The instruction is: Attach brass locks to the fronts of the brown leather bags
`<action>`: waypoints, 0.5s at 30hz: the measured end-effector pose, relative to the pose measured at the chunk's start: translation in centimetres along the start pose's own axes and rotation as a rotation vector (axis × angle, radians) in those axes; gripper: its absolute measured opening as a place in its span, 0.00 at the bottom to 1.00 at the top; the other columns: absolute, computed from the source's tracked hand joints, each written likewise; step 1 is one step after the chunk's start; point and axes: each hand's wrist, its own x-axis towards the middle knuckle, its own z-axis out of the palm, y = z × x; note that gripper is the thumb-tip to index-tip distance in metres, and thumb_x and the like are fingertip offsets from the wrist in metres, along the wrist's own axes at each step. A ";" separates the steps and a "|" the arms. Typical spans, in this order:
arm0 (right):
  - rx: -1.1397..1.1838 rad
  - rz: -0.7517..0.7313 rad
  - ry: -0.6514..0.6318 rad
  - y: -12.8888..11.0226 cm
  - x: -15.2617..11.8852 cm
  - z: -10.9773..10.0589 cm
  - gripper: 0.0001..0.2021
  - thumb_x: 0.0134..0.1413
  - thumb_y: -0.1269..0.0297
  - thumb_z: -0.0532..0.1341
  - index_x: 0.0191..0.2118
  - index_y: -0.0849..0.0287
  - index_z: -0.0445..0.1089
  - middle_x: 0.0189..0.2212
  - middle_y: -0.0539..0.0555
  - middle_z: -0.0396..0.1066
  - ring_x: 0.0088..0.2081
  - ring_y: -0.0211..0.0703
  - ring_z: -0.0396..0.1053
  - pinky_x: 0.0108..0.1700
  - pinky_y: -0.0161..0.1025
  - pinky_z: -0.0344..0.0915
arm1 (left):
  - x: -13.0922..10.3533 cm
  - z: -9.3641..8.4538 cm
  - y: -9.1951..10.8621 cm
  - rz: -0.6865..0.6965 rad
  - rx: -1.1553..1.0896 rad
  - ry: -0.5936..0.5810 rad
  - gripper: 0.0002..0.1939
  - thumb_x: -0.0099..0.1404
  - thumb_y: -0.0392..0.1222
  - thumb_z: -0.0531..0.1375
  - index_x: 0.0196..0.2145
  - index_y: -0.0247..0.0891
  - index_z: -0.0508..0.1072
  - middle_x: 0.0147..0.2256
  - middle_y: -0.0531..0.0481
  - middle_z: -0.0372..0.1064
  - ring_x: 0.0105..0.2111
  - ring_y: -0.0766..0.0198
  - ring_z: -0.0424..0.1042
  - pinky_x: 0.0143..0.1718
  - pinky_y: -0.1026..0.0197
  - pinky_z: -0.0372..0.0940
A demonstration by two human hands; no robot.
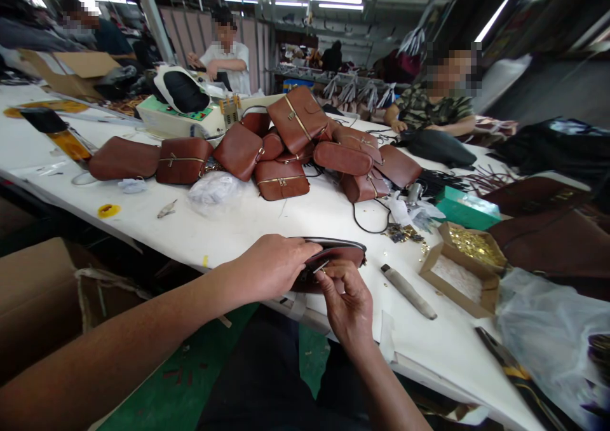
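Brown leather pouch [333, 262] is held at the near edge of the white table [267, 221], black-trimmed rim turned up; it serves as the landmark for what follows. Left hand [274, 266] is laid over the pouch's left end, fingers together and curled down on the leather, thumb along the rim. Right hand [347, 297] is set just below the pouch, thumb and forefinger pinched together on what looks like a small metal fitting [321, 267] at the pouch's front face; whether the fitting is fixed to the leather cannot be told. Risk noted: the pouch overhangs the table edge, so a slackened left-hand hold would likely let it tip toward the lap; a slip of the pinch could drop the small fitting off the edge, where it would be hard to find. Right of the pouch a grey-handled tool [408, 291] lies apart from both hands. Further right a cardboard box [457, 269] of gold-coloured hardware is seen, and its open side could be knocked by an elbow. Behind the pouch a heap of finished brown bags [281, 148] is piled. Beyond that heap other people are seated at work
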 end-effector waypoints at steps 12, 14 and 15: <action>0.214 0.137 -0.198 -1.0 0.5 -2.1 0.06 0.67 0.68 0.65 0.35 0.54 0.72 0.33 0.49 0.70 0.36 0.40 0.69 0.41 0.38 0.66 | 0.8 -1.1 -2.0 -0.053 -0.488 -0.145 0.19 0.67 0.35 0.56 0.53 0.43 0.77 0.41 0.54 0.79 0.40 0.61 0.76 0.40 0.64 0.64; 0.251 0.161 -0.205 -0.9 0.3 -2.1 0.06 0.67 0.67 0.65 0.35 0.54 0.72 0.34 0.49 0.71 0.36 0.41 0.70 0.41 0.39 0.67 | 0.9 -0.9 -2.5 -0.089 -0.562 -0.167 0.19 0.66 0.36 0.56 0.52 0.41 0.78 0.38 0.54 0.79 0.38 0.62 0.76 0.38 0.65 0.63; 0.257 0.164 -0.196 -0.9 0.2 -2.1 0.06 0.67 0.66 0.65 0.35 0.54 0.72 0.34 0.50 0.71 0.37 0.41 0.70 0.42 0.39 0.67 | 1.0 -0.9 -2.6 -0.097 -0.584 -0.173 0.19 0.65 0.36 0.57 0.51 0.41 0.78 0.38 0.54 0.79 0.37 0.62 0.76 0.37 0.65 0.63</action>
